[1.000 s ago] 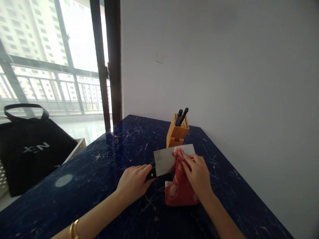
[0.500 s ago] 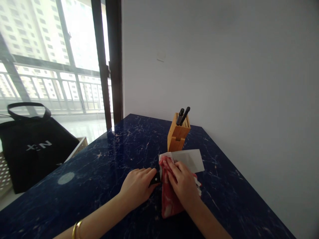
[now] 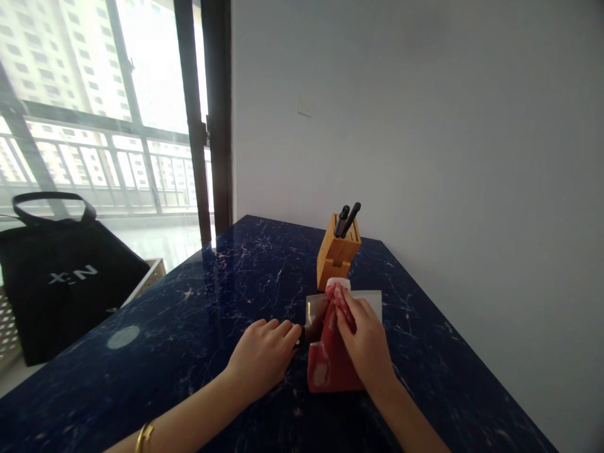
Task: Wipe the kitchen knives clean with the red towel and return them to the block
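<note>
My left hand [image 3: 262, 355] is closed around the black handle of a cleaver [image 3: 298, 338], and most of the handle is hidden by my fingers. The cleaver's wide steel blade [image 3: 372, 304] lies flat-on to me, just above the tabletop. My right hand [image 3: 365, 333] pinches a red cloth with pale spots [image 3: 330, 368] around the blade's middle. The cloth hangs down in folds and covers much of the steel. A thin gold bangle [image 3: 144, 437] circles my left wrist.
A bamboo knife block [image 3: 334, 251] holding two black-handled knives [image 3: 346, 220] stands just beyond the blade, on a dark blue marble table [image 3: 165, 327]. A wall rises on the right. A black tote bag [image 3: 61, 283] sits beyond the table's left edge.
The red cloth slid along the blade toward the handle, then back to the blade's middle. The cleaver has swung to lie more level across my view, and my left hand has shifted slightly right.
</note>
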Demonstrator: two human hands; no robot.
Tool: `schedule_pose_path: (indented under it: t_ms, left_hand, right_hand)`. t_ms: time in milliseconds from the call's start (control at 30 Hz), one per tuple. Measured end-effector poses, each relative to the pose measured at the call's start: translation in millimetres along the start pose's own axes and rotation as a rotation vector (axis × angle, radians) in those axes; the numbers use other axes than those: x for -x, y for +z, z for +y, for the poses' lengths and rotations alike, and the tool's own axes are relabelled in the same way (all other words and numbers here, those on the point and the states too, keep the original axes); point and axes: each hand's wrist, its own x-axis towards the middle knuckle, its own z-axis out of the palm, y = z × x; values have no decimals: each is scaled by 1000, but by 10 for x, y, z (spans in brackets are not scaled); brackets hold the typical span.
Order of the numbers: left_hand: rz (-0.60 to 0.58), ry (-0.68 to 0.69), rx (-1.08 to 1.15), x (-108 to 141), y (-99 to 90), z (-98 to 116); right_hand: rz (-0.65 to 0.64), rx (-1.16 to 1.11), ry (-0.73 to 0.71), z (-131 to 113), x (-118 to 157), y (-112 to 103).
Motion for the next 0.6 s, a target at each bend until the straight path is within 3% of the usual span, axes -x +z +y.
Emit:
schedule_pose_path:
  t_ms: [233,500,600]
  left_hand:
    - [-48,19,-19,5,26,47]
    - [-10,0,0,12,10,29]
    - [-1,-6,-1,11,6,22]
  right_hand:
    - [-36,47,-126,-203,71,62]
    - [74,94,73,259,-89,-129]
    - [90,71,105,321,-95,-128]
